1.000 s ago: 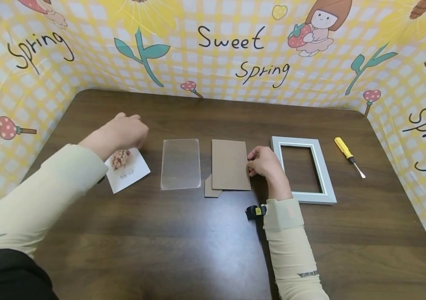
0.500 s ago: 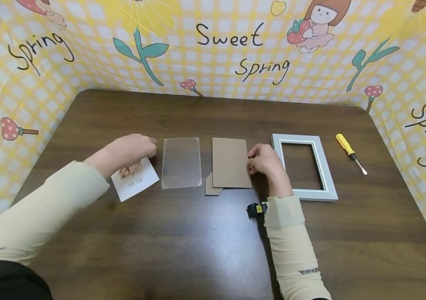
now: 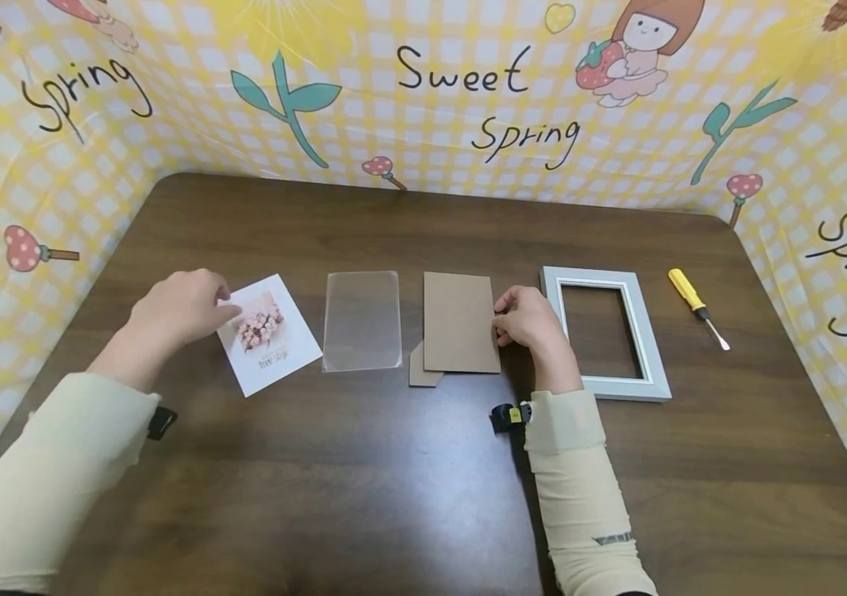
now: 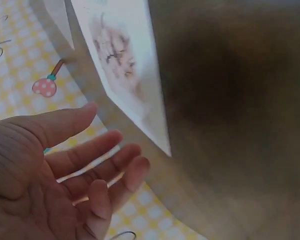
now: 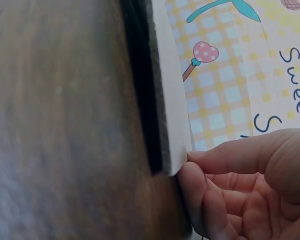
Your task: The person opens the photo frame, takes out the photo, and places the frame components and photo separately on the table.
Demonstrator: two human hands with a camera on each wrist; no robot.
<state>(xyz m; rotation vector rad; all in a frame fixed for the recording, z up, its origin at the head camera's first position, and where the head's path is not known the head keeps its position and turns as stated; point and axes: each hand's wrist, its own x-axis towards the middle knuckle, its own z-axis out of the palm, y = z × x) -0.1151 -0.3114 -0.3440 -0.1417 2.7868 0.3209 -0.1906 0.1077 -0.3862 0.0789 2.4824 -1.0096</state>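
My left hand (image 3: 179, 316) is at the left corner of a white card (image 3: 292, 335) with a pink flower picture. In the left wrist view, the left fingers (image 4: 80, 157) are loosely bent, apart from the card, and hold nothing. With thumb and forefinger, my right hand (image 3: 531, 327) pinches the right edge of a brown picture-frame backing board (image 3: 459, 323); the right wrist view shows this pinch at the board's edge (image 5: 172, 105). A stand flap (image 3: 423, 372) pokes out beneath the board's lower left corner. Between card and board lies a clear sheet (image 3: 362, 321).
A pale blue picture frame (image 3: 654, 356) lies just right of my right hand. Farther right is a yellow-handled screwdriver (image 3: 684, 288). A patterned yellow cloth (image 3: 453, 165) stands round the back and sides of the wooden table (image 3: 393, 497).
The card has shifted right, closer to the clear sheet. My left hand has drawn back to the left from over it, uncovering the flower picture. My right hand keeps its place.
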